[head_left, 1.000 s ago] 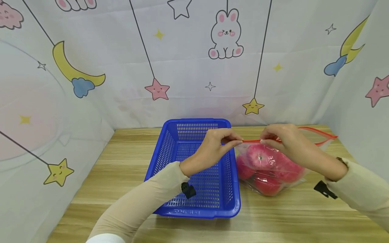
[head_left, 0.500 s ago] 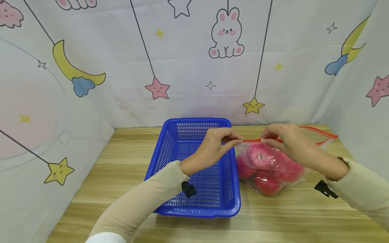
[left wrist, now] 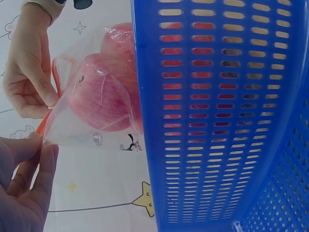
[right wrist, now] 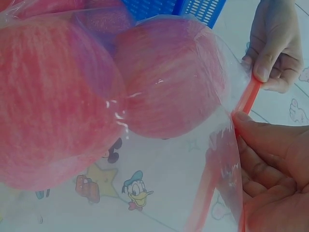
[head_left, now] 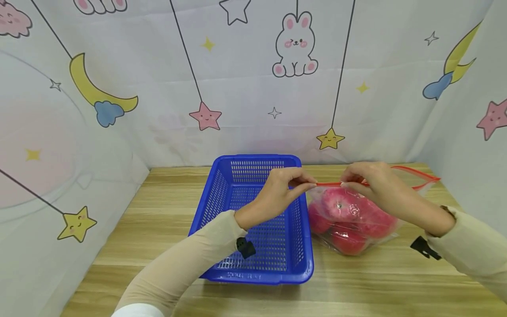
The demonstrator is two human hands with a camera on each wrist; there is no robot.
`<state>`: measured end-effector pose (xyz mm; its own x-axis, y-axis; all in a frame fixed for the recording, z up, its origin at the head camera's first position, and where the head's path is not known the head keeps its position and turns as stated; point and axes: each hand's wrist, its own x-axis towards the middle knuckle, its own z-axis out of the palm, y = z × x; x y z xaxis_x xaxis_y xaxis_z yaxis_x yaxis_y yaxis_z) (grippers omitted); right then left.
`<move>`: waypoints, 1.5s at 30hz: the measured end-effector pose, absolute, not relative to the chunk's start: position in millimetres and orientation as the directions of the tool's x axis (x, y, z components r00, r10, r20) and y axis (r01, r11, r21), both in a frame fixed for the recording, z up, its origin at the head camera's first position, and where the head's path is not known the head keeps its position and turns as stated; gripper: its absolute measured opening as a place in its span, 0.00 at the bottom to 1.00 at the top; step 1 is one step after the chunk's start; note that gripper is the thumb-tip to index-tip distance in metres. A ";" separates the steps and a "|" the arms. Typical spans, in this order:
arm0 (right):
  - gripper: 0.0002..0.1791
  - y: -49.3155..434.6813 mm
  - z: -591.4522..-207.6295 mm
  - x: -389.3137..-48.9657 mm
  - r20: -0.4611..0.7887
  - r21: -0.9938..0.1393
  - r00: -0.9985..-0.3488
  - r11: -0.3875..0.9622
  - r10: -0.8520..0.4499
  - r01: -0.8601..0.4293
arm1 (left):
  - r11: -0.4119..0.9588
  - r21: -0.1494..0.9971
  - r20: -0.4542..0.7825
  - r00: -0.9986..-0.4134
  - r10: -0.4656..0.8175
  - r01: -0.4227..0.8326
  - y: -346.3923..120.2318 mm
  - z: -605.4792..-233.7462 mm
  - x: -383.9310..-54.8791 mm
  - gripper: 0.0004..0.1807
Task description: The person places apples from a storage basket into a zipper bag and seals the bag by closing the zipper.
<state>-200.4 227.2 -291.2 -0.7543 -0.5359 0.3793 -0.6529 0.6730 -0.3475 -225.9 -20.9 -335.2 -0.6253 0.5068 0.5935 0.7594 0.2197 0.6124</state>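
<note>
A clear zip bag [head_left: 380, 240] with a red zip strip and small cartoon prints holds several red apples [head_left: 348, 240]. It rests on the table at the right. My left hand [head_left: 279, 191] pinches the left end of the strip between thumb and fingers. A short way to the right, my right hand [head_left: 376, 185] pinches the same strip. Between the two hands the strip runs straight, its edges together; right of my right hand the mouth gapes. In the right wrist view, two large apples [right wrist: 169, 77] press against the film, and the right thumb lies along the strip.
Left of the bag, close beside it, stands a blue plastic basket [head_left: 305, 264] with slotted walls and nothing inside. My left forearm crosses over it. The wooden table [head_left: 166, 193] ends at a white cartoon-printed curtain [head_left: 245, 79] behind and at both sides.
</note>
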 end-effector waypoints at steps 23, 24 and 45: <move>0.09 229.0 -291.3 -200.2 0.378 -0.343 -0.755 0.677 -0.536 -0.652 | 0.224 0.612 0.589 -0.626 0.511 0.759 -22.0 -336.1 -226.9 0.04; 0.09 229.0 -291.4 -200.1 0.381 -0.339 -0.753 0.677 -0.536 -0.653 | 0.224 0.612 0.589 -0.626 0.511 0.759 -22.0 -336.0 -227.0 0.04; 0.09 230.7 -292.2 -199.9 0.373 -0.344 -0.765 0.687 -0.525 -0.640 | 0.224 0.614 0.587 -0.627 0.512 0.757 -22.4 -338.0 -227.3 0.04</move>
